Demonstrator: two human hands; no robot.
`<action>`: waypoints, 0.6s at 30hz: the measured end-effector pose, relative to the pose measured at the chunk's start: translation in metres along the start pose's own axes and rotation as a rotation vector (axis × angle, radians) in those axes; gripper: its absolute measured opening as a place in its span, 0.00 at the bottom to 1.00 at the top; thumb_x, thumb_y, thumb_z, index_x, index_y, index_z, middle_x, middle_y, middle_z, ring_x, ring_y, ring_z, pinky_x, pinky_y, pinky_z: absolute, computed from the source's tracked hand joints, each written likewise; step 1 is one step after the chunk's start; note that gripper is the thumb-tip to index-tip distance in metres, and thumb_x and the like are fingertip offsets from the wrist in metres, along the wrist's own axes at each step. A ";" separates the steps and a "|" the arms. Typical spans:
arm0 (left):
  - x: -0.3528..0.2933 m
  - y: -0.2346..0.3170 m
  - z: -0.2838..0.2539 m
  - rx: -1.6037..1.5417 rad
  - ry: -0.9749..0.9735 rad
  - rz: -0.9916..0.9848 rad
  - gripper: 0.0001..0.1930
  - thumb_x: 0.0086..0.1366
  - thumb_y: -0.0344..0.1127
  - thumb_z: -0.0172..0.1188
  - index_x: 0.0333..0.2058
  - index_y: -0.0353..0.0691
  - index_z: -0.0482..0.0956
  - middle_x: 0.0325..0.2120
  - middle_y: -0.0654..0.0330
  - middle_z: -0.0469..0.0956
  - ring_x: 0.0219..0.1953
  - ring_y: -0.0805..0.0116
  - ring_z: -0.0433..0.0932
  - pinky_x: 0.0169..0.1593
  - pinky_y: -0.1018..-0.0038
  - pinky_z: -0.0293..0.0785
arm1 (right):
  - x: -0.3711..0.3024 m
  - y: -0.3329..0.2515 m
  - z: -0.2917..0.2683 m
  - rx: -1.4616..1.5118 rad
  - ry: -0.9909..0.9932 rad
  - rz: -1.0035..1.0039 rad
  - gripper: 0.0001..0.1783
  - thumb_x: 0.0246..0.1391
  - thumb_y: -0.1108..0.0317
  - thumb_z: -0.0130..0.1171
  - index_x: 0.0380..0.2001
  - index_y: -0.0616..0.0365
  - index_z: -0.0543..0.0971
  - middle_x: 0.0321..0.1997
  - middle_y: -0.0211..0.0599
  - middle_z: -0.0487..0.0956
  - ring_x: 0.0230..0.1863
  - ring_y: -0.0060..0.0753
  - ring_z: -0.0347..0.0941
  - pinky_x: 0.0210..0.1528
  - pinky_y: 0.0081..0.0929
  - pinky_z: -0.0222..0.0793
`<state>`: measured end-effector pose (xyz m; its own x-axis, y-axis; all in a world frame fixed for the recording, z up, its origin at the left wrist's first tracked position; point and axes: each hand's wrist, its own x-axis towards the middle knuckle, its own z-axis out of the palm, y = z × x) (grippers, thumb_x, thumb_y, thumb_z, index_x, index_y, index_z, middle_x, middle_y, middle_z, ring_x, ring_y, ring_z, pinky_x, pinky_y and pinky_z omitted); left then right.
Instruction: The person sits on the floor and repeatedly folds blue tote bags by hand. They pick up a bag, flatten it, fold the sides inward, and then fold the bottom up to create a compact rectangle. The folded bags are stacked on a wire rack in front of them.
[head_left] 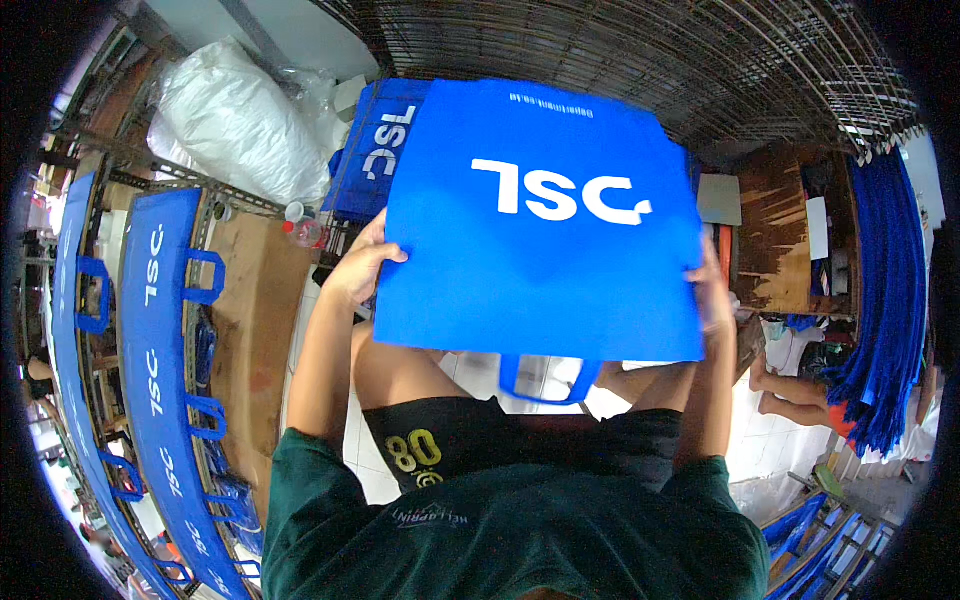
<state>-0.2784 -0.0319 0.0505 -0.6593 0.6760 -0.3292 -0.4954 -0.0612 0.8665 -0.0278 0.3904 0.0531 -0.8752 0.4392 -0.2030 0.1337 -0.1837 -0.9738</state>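
A flat blue tote bag (540, 270) with white print hangs between my two hands above my lap. Its print is upside down to me, and its loop handle (545, 398) dangles from the near edge. My left hand (368, 262) grips the bag's left edge, the thumb over the front. At the right edge my right hand (712, 288) closes on the bag, slightly blurred, with some fingers hidden behind it. Partly covered by this bag, another printed blue bag (375, 150) lies beyond it to the left.
Wire racks (640, 50) stand along the far side. On the left, long rows of blue bags (160, 370) lie beside a brown board (250, 330). A white sack (240, 115) sits far left. Blue strips (885, 290) hang at right, near another person's bare feet (775, 390).
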 end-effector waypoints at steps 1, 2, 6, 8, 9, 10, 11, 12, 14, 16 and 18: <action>0.014 -0.021 -0.014 0.044 0.009 -0.056 0.40 0.41 0.20 0.51 0.59 0.37 0.56 0.47 0.53 0.71 0.48 0.64 0.71 0.51 0.69 0.69 | 0.000 0.029 -0.002 -0.033 0.051 0.135 0.47 0.34 0.73 0.55 0.63 0.56 0.52 0.61 0.41 0.61 0.59 0.37 0.59 0.61 0.32 0.54; 0.032 -0.044 -0.030 0.147 0.102 -0.101 0.39 0.42 0.20 0.52 0.59 0.37 0.56 0.46 0.53 0.72 0.46 0.64 0.72 0.49 0.69 0.69 | 0.008 0.074 -0.008 -0.047 0.097 0.188 0.45 0.36 0.75 0.54 0.63 0.57 0.53 0.60 0.42 0.63 0.57 0.38 0.61 0.60 0.33 0.56; 0.106 -0.118 -0.076 0.606 0.364 -0.222 0.36 0.47 0.23 0.60 0.57 0.34 0.58 0.41 0.49 0.75 0.37 0.61 0.77 0.43 0.69 0.72 | 0.048 0.153 0.015 -0.075 0.275 0.369 0.39 0.43 0.79 0.55 0.61 0.61 0.56 0.55 0.47 0.68 0.52 0.39 0.66 0.53 0.33 0.62; 0.132 -0.150 -0.092 0.870 0.453 -0.201 0.35 0.45 0.25 0.62 0.55 0.34 0.61 0.38 0.49 0.76 0.37 0.59 0.78 0.43 0.68 0.73 | 0.069 0.201 0.012 -0.201 0.358 0.374 0.37 0.45 0.77 0.57 0.60 0.65 0.56 0.54 0.49 0.68 0.51 0.37 0.67 0.51 0.30 0.64; 0.142 -0.166 -0.099 1.003 0.491 -0.182 0.35 0.44 0.27 0.64 0.54 0.34 0.63 0.36 0.48 0.77 0.36 0.58 0.78 0.42 0.67 0.73 | 0.074 0.241 0.002 -0.320 0.402 0.314 0.35 0.46 0.77 0.57 0.59 0.64 0.58 0.51 0.48 0.70 0.49 0.37 0.68 0.50 0.29 0.64; 0.151 -0.185 -0.103 1.044 0.506 -0.181 0.33 0.44 0.28 0.64 0.53 0.35 0.65 0.35 0.48 0.77 0.37 0.57 0.78 0.43 0.66 0.73 | 0.079 0.288 -0.017 -0.439 0.453 0.248 0.34 0.46 0.77 0.57 0.58 0.64 0.59 0.49 0.47 0.72 0.47 0.36 0.69 0.50 0.29 0.65; 0.155 -0.207 -0.109 1.084 0.530 -0.182 0.31 0.44 0.30 0.64 0.51 0.36 0.67 0.35 0.48 0.78 0.38 0.56 0.78 0.43 0.66 0.73 | 0.084 0.318 -0.028 -0.559 0.494 0.182 0.32 0.47 0.77 0.57 0.57 0.63 0.61 0.46 0.46 0.74 0.46 0.36 0.70 0.49 0.29 0.65; 0.155 -0.223 -0.114 1.119 0.561 -0.188 0.30 0.44 0.31 0.64 0.50 0.37 0.69 0.34 0.48 0.78 0.38 0.55 0.78 0.44 0.65 0.73 | 0.085 0.330 -0.025 -0.438 0.483 0.172 0.29 0.46 0.80 0.55 0.55 0.61 0.64 0.38 0.41 0.76 0.40 0.32 0.72 0.43 0.25 0.67; 0.150 -0.241 -0.115 1.109 0.590 -0.238 0.26 0.45 0.32 0.62 0.48 0.41 0.72 0.34 0.49 0.79 0.39 0.53 0.78 0.45 0.62 0.72 | 0.078 0.335 -0.026 -0.507 0.451 0.314 0.29 0.45 0.81 0.53 0.54 0.61 0.65 0.34 0.39 0.76 0.35 0.29 0.72 0.38 0.23 0.67; 0.144 -0.253 -0.114 1.121 0.679 -0.262 0.22 0.47 0.32 0.58 0.45 0.44 0.75 0.33 0.51 0.79 0.39 0.52 0.77 0.45 0.62 0.72 | 0.071 0.339 -0.026 -0.570 0.422 0.362 0.28 0.44 0.83 0.52 0.53 0.61 0.66 0.31 0.37 0.77 0.32 0.27 0.72 0.34 0.22 0.67; 0.144 -0.257 -0.114 1.090 0.685 -0.308 0.22 0.47 0.32 0.58 0.45 0.44 0.75 0.33 0.51 0.79 0.39 0.52 0.77 0.45 0.62 0.72 | 0.061 0.343 -0.024 -0.629 0.399 0.314 0.28 0.44 0.83 0.50 0.53 0.60 0.66 0.30 0.36 0.76 0.29 0.26 0.72 0.30 0.22 0.66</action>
<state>-0.3104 -0.0029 -0.2620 -0.9122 0.0305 -0.4086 -0.1828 0.8622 0.4724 -0.0243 0.3751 -0.2955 -0.5375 0.7517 -0.3823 0.6862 0.1264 -0.7163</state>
